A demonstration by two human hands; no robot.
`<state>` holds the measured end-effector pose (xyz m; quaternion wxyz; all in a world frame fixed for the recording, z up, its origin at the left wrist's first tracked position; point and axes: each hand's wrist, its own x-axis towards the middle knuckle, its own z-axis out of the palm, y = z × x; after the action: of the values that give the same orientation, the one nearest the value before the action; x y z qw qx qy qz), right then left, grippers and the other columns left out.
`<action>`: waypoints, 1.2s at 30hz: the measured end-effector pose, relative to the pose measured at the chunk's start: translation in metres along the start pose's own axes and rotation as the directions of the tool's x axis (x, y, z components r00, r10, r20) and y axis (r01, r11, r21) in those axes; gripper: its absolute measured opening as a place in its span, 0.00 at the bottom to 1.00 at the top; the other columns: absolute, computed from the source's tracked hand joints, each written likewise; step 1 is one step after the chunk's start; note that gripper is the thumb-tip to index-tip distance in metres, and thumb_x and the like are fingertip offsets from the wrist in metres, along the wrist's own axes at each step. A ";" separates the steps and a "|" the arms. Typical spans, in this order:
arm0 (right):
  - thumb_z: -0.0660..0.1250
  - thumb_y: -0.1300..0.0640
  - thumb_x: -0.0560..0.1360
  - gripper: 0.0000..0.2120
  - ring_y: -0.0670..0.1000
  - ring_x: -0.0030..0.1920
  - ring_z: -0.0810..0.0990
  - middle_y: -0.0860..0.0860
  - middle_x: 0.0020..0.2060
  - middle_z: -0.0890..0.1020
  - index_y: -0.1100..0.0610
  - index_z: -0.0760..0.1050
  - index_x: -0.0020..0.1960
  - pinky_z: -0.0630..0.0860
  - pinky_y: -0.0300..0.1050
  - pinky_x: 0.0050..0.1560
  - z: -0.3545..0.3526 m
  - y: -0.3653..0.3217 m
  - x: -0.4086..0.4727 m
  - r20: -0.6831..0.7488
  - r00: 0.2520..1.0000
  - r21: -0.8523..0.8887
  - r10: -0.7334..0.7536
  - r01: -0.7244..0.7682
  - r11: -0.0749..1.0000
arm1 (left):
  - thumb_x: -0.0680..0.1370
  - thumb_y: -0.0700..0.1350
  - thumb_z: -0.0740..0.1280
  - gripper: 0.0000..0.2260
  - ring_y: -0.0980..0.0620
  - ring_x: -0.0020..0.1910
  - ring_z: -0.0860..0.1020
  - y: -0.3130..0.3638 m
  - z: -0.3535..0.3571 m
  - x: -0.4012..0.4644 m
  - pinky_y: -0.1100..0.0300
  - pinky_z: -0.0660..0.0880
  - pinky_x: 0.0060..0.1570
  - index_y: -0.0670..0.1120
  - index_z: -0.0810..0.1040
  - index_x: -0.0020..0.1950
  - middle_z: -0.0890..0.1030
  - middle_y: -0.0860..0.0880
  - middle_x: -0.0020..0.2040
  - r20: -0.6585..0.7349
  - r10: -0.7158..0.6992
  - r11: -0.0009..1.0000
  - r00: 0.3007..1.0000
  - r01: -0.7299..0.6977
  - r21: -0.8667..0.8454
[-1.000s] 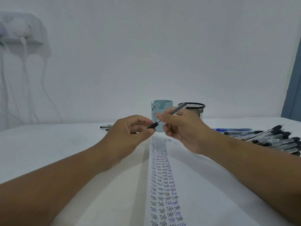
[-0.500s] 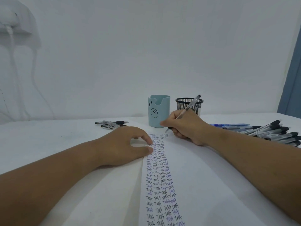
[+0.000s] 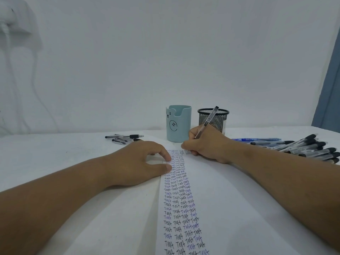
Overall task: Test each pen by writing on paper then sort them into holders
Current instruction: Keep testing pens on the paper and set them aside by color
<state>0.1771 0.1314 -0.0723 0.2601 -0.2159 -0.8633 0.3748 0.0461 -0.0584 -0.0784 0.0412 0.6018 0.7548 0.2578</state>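
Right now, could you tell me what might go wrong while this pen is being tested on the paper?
The right hand is writing at the far end of the paper, close to the blue holder; a wide stroke may nudge it. The pen leans back near the mesh holder. Only the left hand steadies the sheet's edge, so it could slip.

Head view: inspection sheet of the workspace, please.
Surface: white table, lined paper filled with rows of "Test".
Job's things: teal holder and mesh holder at back; pen pile on the right; few pens on the left.
Clutter: nothing seen.
Grippers: left hand presses the paper; right hand grips a pen, tip hidden.
Cables: white cord on the left wall.
Surroundings: white wall, blue curtain.
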 end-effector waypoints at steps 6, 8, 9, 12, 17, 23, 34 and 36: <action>0.71 0.63 0.71 0.19 0.48 0.26 0.70 0.53 0.24 0.76 0.54 0.65 0.27 0.64 0.37 0.27 -0.001 0.001 0.001 0.025 1.000 0.014 -0.005 0.004 1.000 | 0.75 0.61 0.70 0.10 0.69 0.59 0.72 0.000 0.000 -0.001 0.67 0.67 0.57 0.62 0.81 0.54 0.79 0.65 0.58 0.008 -0.011 1.000 1.000 0.011 0.008; 0.72 0.63 0.71 0.19 0.48 0.27 0.71 0.52 0.24 0.77 0.54 0.66 0.28 0.65 0.38 0.28 -0.001 0.002 0.001 0.013 1.000 0.025 -0.011 0.011 1.000 | 0.75 0.61 0.70 0.10 0.67 0.60 0.72 0.000 0.000 -0.001 0.64 0.68 0.59 0.62 0.80 0.55 0.79 0.65 0.58 0.013 -0.015 1.000 1.000 0.014 0.005; 0.72 0.62 0.71 0.19 0.48 0.27 0.72 0.52 0.24 0.77 0.54 0.67 0.28 0.66 0.37 0.28 -0.001 0.003 0.001 0.009 1.000 0.019 -0.015 0.014 1.000 | 0.75 0.61 0.70 0.10 0.67 0.60 0.72 0.001 -0.001 -0.001 0.64 0.68 0.60 0.62 0.80 0.55 0.79 0.65 0.58 0.015 -0.016 1.000 1.000 0.016 0.003; 0.71 0.62 0.71 0.16 0.49 0.28 0.71 0.53 0.26 0.78 0.55 0.68 0.29 0.66 0.37 0.28 0.000 0.003 0.002 0.008 0.999 -0.019 -0.032 0.032 0.999 | 0.76 0.61 0.70 0.09 0.67 0.60 0.72 0.001 -0.001 -0.001 0.64 0.68 0.61 0.62 0.80 0.54 0.78 0.66 0.58 0.014 -0.016 1.000 1.000 0.016 -0.005; 0.70 0.63 0.70 0.16 0.47 0.27 0.73 0.54 0.26 0.76 0.56 0.67 0.29 0.67 0.35 0.28 0.000 0.004 0.002 -0.019 0.998 -0.014 -0.060 0.060 0.998 | 0.76 0.61 0.70 0.10 0.68 0.60 0.72 0.000 -0.001 -0.002 0.65 0.68 0.60 0.62 0.80 0.55 0.78 0.66 0.58 0.013 -0.012 1.000 1.000 0.012 0.005; 0.71 0.62 0.69 0.18 0.49 0.29 0.74 0.53 0.25 0.76 0.53 0.66 0.25 0.69 0.39 0.33 0.000 0.008 0.005 -0.018 0.997 -0.042 -0.080 0.079 0.996 | 0.76 0.61 0.70 0.10 0.71 0.59 0.71 0.000 -0.001 -0.001 0.68 0.67 0.58 0.63 0.80 0.55 0.78 0.68 0.58 0.021 -0.016 1.000 1.000 0.016 0.002; 0.71 0.60 0.68 0.18 0.50 0.29 0.70 0.50 0.23 0.70 0.53 0.64 0.26 0.65 0.44 0.35 -0.001 0.014 0.010 -0.001 0.997 -0.036 -0.079 0.079 0.996 | 0.76 0.62 0.69 0.11 0.68 0.62 0.72 0.000 -0.001 -0.001 0.60 0.69 0.66 0.62 0.80 0.56 0.79 0.66 0.59 0.027 -0.011 1.000 1.000 0.011 0.014; 0.71 0.60 0.68 0.18 0.51 0.29 0.69 0.50 0.23 0.70 0.53 0.65 0.26 0.65 0.44 0.35 -0.001 0.014 0.011 0.000 0.997 -0.035 -0.081 0.081 0.996 | 0.76 0.61 0.69 0.11 0.69 0.62 0.72 0.000 -0.001 -0.001 0.61 0.69 0.66 0.62 0.80 0.56 0.78 0.66 0.59 0.025 -0.016 1.000 1.000 0.016 0.007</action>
<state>0.1715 0.1471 -0.0798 0.2718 -0.1854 -0.8776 0.3487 0.0460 -0.0598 -0.0774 0.0506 0.5992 0.7599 0.2471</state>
